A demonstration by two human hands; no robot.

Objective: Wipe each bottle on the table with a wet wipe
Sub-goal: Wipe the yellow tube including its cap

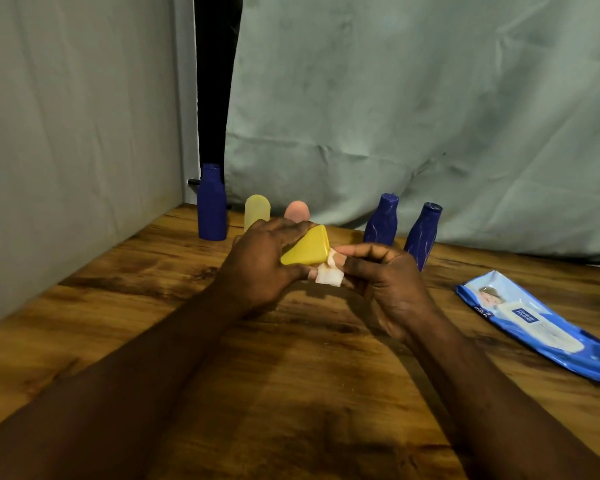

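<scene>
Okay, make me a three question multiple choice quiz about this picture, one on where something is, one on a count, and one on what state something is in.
1. Where does the wet wipe pack lie?
A. on the table's right side
B. behind the bottles
C. in the left hand

2. How many dark blue bottles stand at the back?
A. one
B. three
C. five

3. The yellow bottle is
A. standing on the table
B. held up in the left hand
C. lying beside the pack

Answers: 1 A, the pack lies flat on the wood at right. 2 B, one stands at left, two at right. 3 B, left fingers wrap it while the right hand presses a wipe to it.
</scene>
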